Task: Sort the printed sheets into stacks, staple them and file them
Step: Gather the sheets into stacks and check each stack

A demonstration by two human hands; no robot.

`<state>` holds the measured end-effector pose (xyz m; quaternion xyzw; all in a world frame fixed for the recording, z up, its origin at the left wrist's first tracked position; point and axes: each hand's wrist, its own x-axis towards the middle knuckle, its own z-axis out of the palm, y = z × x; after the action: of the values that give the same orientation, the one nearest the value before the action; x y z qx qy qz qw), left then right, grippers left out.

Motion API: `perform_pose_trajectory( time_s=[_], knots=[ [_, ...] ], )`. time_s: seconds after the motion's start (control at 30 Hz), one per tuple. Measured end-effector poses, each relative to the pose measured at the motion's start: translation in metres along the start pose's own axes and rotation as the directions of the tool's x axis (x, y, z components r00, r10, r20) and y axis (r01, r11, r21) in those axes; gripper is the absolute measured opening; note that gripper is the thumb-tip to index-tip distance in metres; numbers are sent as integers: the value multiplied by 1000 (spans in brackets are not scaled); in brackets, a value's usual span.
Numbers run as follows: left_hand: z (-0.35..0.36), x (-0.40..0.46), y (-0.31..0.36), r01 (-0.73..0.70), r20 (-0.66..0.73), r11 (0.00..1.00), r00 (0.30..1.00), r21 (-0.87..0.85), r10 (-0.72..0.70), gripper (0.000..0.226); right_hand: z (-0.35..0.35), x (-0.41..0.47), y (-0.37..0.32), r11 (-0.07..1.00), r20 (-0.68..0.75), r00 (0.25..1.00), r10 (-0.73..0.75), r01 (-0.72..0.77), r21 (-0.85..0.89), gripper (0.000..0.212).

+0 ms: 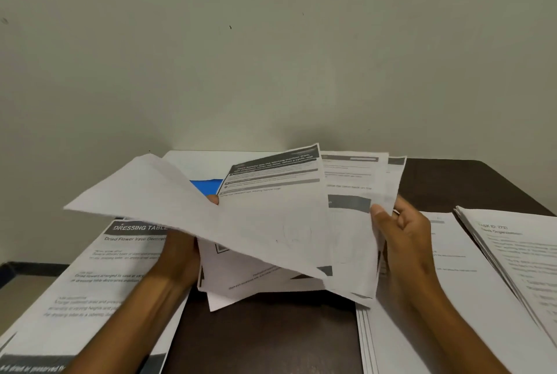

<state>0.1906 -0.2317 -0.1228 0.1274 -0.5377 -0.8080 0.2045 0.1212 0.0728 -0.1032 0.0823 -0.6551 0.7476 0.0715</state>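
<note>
white printed sheets (271, 223) are fanned out above the middle of the dark table (262, 340), held up between both hands and not yet sorted. the left hand (180, 253) is mostly hidden under the fan; a fingertip (213, 199) shows past the paper's edge, so it looks to be gripping the bundle from beneath, though the curl of the fingers cannot be seen. the right hand (404, 241) grips the fan's right edge, thumb on the front and fingers behind.

three sorted piles already lie flat: the dressing table stack (90, 289) at the near left corner, a plain stack (422, 307) along the right side, and a task id stack (518, 256) at the right edge, partly over the plain one. something blue (205, 187) peeks out behind the fan, perhaps a folder. more sheets (361, 168) lie toward the far edge.

judging from this, sorting is still under way; no stapler is in view. to do it well, read each header before letting go, peel one sheet only with the thumb, and lay it square on the matching pile so edges line up for stapling. the loose fan could slip, so keep the lower grip firm.
</note>
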Motion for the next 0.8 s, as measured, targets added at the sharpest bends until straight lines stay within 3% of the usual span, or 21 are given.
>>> perform_pose_trajectory(
  time_s=[0.13,0.27,0.4,0.53,0.8],
  knots=[
    [14,1,12,116,3,992,993,-58,-116,19,-3,1,0,995,-31,996,87,-86,47,25],
    [11,1,12,120,-67,993,991,21,-119,34,-5,4,6,988,-44,990,136,-139,-66,15],
    [11,1,13,129,-49,991,991,32,-128,39,-7,12,18,940,-58,984,169,-179,-290,13],
    [13,1,11,109,-15,987,994,115,-108,43,-8,12,25,899,-45,986,161,-166,-407,13],
    [16,17,-1,71,-59,942,997,327,-54,56,-9,14,25,897,-39,981,190,-190,-399,18]
  ],
)
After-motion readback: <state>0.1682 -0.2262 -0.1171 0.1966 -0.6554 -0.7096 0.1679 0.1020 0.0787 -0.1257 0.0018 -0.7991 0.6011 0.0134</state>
